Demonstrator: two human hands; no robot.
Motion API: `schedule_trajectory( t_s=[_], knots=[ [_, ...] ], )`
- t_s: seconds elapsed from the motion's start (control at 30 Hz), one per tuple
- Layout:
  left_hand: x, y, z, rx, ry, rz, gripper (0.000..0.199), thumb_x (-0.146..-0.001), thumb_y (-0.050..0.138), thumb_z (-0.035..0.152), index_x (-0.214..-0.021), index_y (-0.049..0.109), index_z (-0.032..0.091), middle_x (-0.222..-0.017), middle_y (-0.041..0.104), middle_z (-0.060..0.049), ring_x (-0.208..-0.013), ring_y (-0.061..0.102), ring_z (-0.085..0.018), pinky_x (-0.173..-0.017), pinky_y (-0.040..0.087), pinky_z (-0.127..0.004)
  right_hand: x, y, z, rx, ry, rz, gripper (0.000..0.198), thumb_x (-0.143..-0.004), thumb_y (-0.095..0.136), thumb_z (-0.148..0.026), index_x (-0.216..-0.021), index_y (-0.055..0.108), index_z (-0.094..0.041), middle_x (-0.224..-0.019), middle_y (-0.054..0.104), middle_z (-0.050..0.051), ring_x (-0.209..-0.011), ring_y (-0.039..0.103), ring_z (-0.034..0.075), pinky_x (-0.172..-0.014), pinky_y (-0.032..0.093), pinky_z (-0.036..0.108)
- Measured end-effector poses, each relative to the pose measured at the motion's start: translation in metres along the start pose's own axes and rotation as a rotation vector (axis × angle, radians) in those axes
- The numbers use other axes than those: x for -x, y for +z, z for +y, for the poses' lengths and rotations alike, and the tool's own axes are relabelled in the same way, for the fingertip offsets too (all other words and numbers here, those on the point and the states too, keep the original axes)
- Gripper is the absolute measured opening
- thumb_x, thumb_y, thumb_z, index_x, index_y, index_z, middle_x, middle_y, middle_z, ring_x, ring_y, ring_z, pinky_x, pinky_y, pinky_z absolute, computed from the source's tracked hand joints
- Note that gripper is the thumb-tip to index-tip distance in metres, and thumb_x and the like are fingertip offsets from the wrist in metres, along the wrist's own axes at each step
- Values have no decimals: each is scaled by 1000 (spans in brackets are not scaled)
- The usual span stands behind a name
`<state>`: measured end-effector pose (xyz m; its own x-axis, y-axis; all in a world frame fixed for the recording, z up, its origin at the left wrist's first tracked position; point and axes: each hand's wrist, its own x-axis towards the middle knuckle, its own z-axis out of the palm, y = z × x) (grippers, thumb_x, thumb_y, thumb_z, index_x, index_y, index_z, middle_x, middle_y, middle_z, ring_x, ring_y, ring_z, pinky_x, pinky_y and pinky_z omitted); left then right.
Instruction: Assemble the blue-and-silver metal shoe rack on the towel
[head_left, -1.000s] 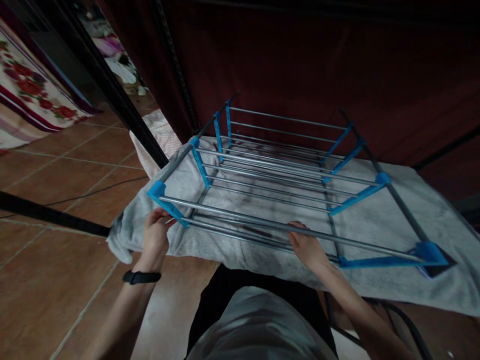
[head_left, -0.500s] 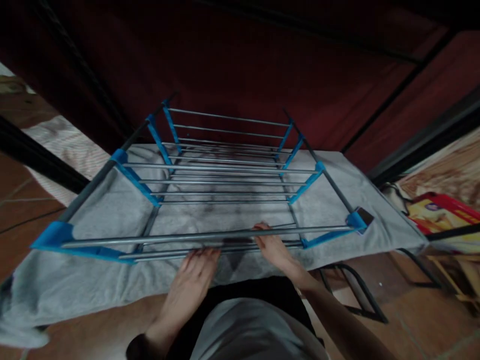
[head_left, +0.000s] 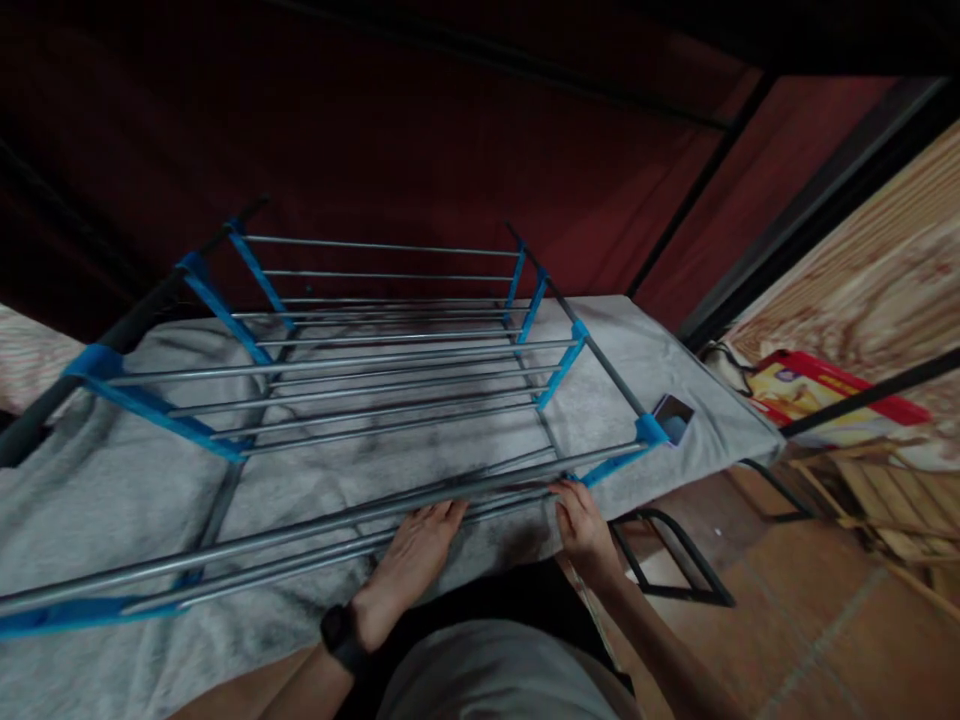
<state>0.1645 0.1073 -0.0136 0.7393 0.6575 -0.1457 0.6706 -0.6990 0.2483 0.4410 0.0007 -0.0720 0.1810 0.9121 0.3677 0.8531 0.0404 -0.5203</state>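
A rack (head_left: 337, 361) of grey metal tubes joined by blue plastic brackets (head_left: 561, 368) lies across a grey blanket (head_left: 622, 400), its several rungs running left to right. At its near side, my left hand (head_left: 420, 550) rests over the lower front rods (head_left: 322, 555), fingers together and bent around them, the tips partly hidden by the upper front rod (head_left: 315, 526). My right hand (head_left: 585, 530) is at the right end of the same lower rods, close to a blue bracket, with curled fingers gripping there. A dark watch is on my left wrist.
A phone (head_left: 673, 418) lies on the blanket beside the rack's right front corner. Dark red fabric (head_left: 420, 150) hangs behind. To the right are a red and yellow package (head_left: 810, 390), a black metal frame (head_left: 675, 555) and wooden slats (head_left: 885, 500) above a tiled floor.
My view has turned right, so the rack appears further left and its left front corner is partly out of frame. My right hand has shifted along the front rods to the right bracket.
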Motion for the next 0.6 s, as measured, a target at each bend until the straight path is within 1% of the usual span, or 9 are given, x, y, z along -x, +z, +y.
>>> schedule_trajectory(
  t_s=[0.13, 0.17, 0.23, 0.27, 0.3, 0.37, 0.47, 0.53, 0.6],
  knots=[
    [-4, 5, -5, 5, 12, -4, 56, -89, 29, -3, -137, 53, 17, -135, 61, -12, -122, 60, -25, -102, 49, -42, 11, -12, 11, -28, 277, 125, 14, -94, 40, -23, -99, 53, -22, -93, 57, 6, -92, 58, 23, -87, 51, 43],
    [-5, 6, -7, 2, 12, -6, 54, -91, 29, -1, -135, 54, 17, -133, 62, -13, -119, 61, -25, -101, 50, -42, 14, -13, 15, -47, 354, 176, 12, -92, 42, -25, -99, 51, -22, -92, 56, 5, -89, 58, 22, -85, 51, 42],
    [-7, 8, -8, 6, 17, -8, 49, -94, 30, 2, -134, 55, 16, -129, 65, -13, -116, 64, -26, -98, 51, -43, 15, -15, 24, -94, 465, 270, 22, -87, 48, -28, -108, 49, -21, -100, 55, 7, -93, 57, 23, -84, 52, 41],
    [-8, 7, -9, 12, 23, -6, 47, -95, 30, 4, -133, 56, 16, -127, 66, -14, -114, 64, -26, -98, 51, -42, 14, -15, 28, -121, 484, 287, 31, -84, 50, -28, -114, 48, -20, -106, 55, 8, -98, 57, 23, -86, 51, 41],
    [-9, 6, -9, 19, 29, -3, 45, -96, 30, 6, -133, 56, 16, -125, 67, -14, -113, 65, -25, -96, 52, -41, 12, -15, 32, -153, 478, 266, 38, -83, 52, -28, -119, 48, -19, -112, 55, 10, -104, 56, 24, -90, 51, 42],
    [-9, 2, -9, 24, 23, 10, 42, -100, 30, 13, -132, 56, 16, -121, 69, -14, -107, 68, -25, -91, 53, -40, 5, -15, 37, -226, 429, 150, 37, -82, 52, -29, -117, 53, -18, -115, 57, 11, -110, 56, 25, -96, 48, 43],
    [-10, -7, -6, -7, 11, 34, 40, -104, 32, 25, -136, 55, 19, -119, 71, -12, -100, 71, -25, -86, 55, -39, -7, -12, 42, -300, 399, 19, 21, -85, 49, -30, -100, 60, -19, -104, 64, 9, -98, 62, 23, -93, 50, 41],
    [-10, -12, -4, -19, 30, 49, 40, -104, 34, 29, -139, 54, 23, -120, 71, -10, -101, 71, -25, -87, 56, -40, -12, -10, 45, -307, 416, 13, 20, -86, 50, -31, -98, 61, -19, -101, 66, 9, -91, 63, 22, -89, 51, 40],
    [-11, -14, -3, -11, 38, 48, 41, -104, 34, 29, -140, 53, 24, -120, 71, -9, -103, 71, -26, -87, 56, -41, -13, -9, 47, -312, 424, -1, 21, -86, 51, -32, -99, 61, -19, -100, 67, 9, -90, 64, 22, -89, 52, 40]
  ],
)
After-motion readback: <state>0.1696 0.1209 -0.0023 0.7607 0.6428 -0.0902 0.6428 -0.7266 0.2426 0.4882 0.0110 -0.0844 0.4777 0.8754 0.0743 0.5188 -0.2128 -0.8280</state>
